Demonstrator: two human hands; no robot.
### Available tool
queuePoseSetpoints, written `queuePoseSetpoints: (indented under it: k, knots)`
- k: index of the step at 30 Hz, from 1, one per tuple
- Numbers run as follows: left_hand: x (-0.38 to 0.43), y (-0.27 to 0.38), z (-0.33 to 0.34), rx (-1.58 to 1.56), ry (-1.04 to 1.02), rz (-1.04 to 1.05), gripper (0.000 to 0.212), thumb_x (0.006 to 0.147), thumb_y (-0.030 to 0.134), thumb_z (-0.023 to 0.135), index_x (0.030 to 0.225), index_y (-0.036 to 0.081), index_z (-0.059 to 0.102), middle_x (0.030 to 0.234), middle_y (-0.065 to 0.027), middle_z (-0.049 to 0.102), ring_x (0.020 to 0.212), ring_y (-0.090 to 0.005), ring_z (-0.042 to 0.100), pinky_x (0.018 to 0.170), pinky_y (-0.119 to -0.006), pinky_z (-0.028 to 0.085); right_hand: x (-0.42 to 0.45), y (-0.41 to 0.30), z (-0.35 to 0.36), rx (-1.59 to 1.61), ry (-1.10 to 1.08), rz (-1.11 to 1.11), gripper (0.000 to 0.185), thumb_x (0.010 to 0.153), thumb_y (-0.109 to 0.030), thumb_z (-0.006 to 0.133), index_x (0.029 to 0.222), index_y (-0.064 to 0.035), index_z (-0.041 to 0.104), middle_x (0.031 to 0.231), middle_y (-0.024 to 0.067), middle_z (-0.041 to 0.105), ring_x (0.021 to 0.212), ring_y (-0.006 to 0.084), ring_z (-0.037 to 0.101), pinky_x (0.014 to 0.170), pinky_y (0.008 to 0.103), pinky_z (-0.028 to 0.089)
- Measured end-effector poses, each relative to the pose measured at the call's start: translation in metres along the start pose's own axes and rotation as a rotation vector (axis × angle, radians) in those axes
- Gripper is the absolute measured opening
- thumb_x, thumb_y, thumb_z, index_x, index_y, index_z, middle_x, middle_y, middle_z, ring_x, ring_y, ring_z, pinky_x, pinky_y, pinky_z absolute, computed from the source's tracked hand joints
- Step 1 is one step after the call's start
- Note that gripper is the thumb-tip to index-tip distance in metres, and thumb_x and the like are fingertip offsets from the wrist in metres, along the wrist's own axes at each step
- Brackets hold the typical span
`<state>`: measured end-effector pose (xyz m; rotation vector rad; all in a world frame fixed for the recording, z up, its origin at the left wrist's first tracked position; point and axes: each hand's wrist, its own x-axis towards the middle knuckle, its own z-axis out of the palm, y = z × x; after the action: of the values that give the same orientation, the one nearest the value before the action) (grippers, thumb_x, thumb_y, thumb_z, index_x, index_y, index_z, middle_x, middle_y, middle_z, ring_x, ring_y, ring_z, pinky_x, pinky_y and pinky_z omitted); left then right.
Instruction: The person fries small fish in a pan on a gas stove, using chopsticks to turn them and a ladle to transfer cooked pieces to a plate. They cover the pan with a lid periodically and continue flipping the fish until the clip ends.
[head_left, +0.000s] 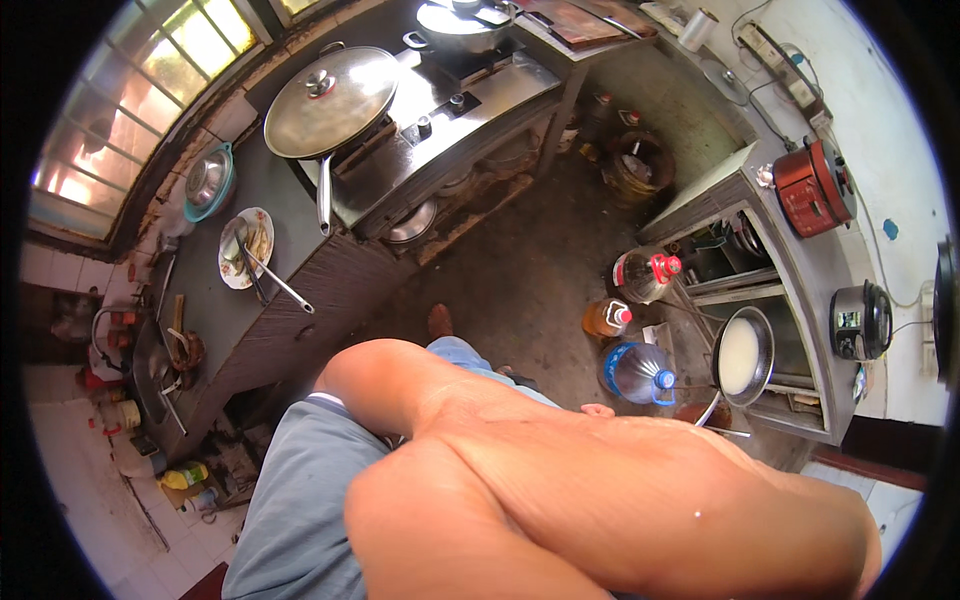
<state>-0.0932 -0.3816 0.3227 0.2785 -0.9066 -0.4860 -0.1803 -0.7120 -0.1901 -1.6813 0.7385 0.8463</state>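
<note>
Bare skin, looking like folded arms or a bent body (570, 480), fills the lower middle. Neither of my hands shows clearly. A small bit of skin (598, 410), perhaps a fingertip, pokes out above it; whose hand it is I cannot tell. Beyond it, on the right, is a dark frying pan (766, 352) with a pale inside. The pan's metal handle (707, 409) runs down behind the skin, and its end is hidden. Grey cloth (307, 495) lies at the lower left. Blue trousers (457, 351) and a brown shoe (440, 321) show farther up.
A lidded wok (330, 101) and a steel pot (461, 34) sit on the gas stove. Left of them, a patterned plate (259, 221) holds utensils. Several plastic bottles (637, 367) stand on the floor. A red cooker (810, 191) and a black cooker (862, 322) top the right cabinet.
</note>
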Motion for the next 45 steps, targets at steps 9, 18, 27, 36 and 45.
queuePoseSetpoints:
  k: [9,18,27,36,45]
  knots:
    - [-0.007,0.000,0.007,0.011,-0.006,0.003,0.023,0.097,0.022,0.054,0.102,0.000,0.059,0.110,-0.0103,0.059,0.099,-0.0154,0.056,0.089,-0.033,0.046,-0.010,-0.007,0.011,-0.081,0.051,-0.009,0.019,0.094,-0.016,0.056,0.103,0.0007,0.063,0.080,0.0148,0.069,0.056,0.0210,0.066,0.048,0.0308,0.055]
    - [-0.010,-0.003,0.008,0.005,-0.010,0.007,0.023,0.097,0.022,0.055,0.102,0.000,0.058,0.109,-0.0098,0.059,0.098,-0.0149,0.056,0.088,-0.033,0.046,0.002,0.012,0.006,0.018,0.004,0.011,0.019,0.094,-0.015,0.057,0.102,0.0008,0.063,0.078,0.0146,0.068,0.056,0.0205,0.066,0.048,0.0309,0.054]
    - [-0.009,-0.004,0.012,-0.016,-0.018,0.019,0.022,0.097,0.022,0.056,0.102,0.000,0.058,0.107,-0.0093,0.060,0.097,-0.0143,0.056,0.087,-0.032,0.047,0.025,0.025,-0.005,0.065,-0.111,0.072,0.019,0.094,-0.015,0.057,0.102,0.0008,0.063,0.077,0.0146,0.068,0.054,0.0207,0.065,0.045,0.0305,0.053]
    - [-0.011,0.004,0.012,-0.031,-0.022,-0.013,0.022,0.097,0.022,0.057,0.102,0.000,0.057,0.106,-0.0088,0.060,0.095,-0.0138,0.057,0.086,-0.032,0.047,-0.006,-0.001,0.013,0.003,0.053,0.059,0.017,0.093,-0.016,0.059,0.101,-0.0011,0.065,0.077,0.0120,0.069,0.056,0.0156,0.063,0.048,0.0277,0.051]
    - [-0.004,-0.004,0.009,-0.048,-0.016,-0.041,0.022,0.096,0.022,0.058,0.103,0.000,0.056,0.104,-0.0083,0.060,0.094,-0.0132,0.057,0.085,-0.031,0.047,-0.003,0.001,0.013,0.016,0.040,0.061,0.016,0.092,-0.016,0.060,0.100,-0.0022,0.066,0.078,0.0119,0.069,0.058,0.0169,0.063,0.050,0.0288,0.051]
